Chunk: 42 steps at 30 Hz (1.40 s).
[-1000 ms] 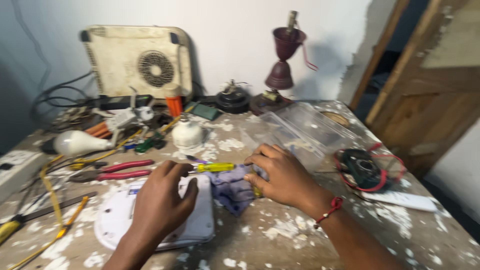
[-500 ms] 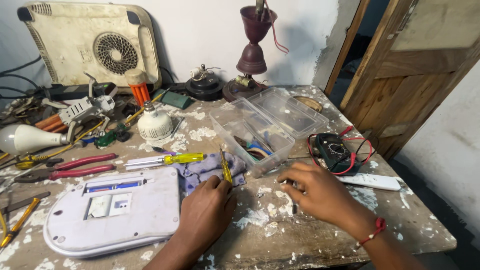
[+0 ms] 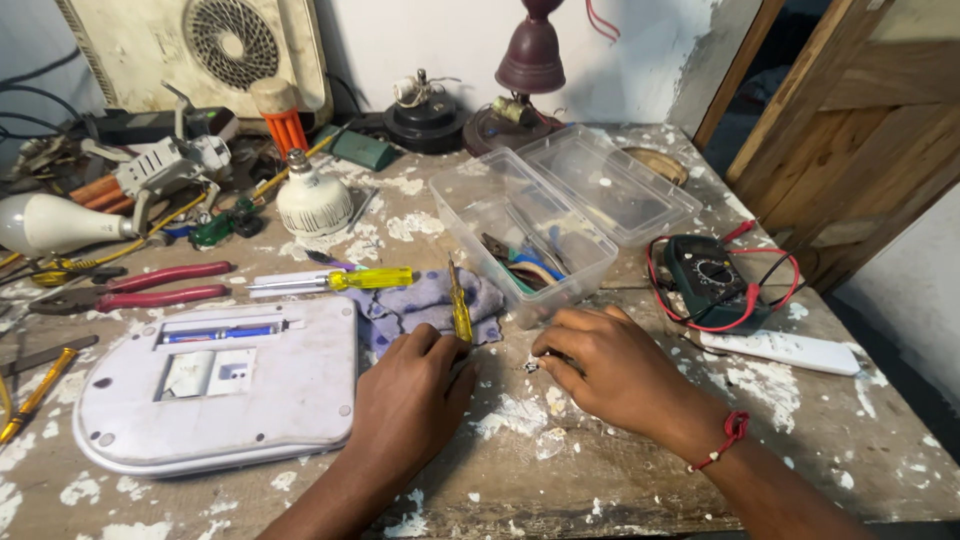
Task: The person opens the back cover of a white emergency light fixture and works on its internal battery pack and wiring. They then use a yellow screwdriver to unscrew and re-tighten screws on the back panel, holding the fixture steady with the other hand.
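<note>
Paint-flecked wooden table against a white wall, perhaps a wooden door alongside

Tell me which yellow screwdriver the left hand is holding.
The small one standing upright in the left hand, by the cloth. The larger one lies flat above the white device, untouched.

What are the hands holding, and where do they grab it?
The left hand grips a small yellow screwdriver by its lower handle end. The right hand pinches something tiny at its fingertips; too small to tell.

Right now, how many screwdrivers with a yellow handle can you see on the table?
2. One yellow screwdriver lies flat above the white device; the left hand holds the second screwdriver over the purple cloth. The clutter at left may hide others.
</note>
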Available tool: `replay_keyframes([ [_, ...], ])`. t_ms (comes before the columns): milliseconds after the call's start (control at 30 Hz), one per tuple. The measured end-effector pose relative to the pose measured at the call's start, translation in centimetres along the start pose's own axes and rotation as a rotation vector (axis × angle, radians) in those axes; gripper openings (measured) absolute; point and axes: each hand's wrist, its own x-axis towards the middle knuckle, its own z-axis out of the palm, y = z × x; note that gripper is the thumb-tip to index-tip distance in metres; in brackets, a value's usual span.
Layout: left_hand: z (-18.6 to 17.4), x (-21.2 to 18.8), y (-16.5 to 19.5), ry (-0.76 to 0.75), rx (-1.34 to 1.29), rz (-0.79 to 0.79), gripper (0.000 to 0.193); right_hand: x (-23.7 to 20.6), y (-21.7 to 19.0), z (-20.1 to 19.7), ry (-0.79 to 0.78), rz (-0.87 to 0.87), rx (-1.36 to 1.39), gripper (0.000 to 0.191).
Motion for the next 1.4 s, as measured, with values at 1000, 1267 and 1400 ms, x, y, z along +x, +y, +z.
replay_keyframes([
  [1000, -0.2, -0.7, 0.5, 0.049, -0.042, 0.030, 0.023, 0.0, -2.2, 1.0, 0.289, -0.013, -0.067, 0.013],
  [1267, -1.1, -1.2, 1.1, 0.366, -0.255, 0.315, 0.031, 1.6, -3.9, 1.2, 0.074, 0.373, 0.893, 0.012],
  [1400, -2.8, -2.2, 0.7, 0.488, -0.306, 0.350, 0.024, 2.5, -5.0, 1.1, 0.029, 0.397, 1.056, 0.015],
])
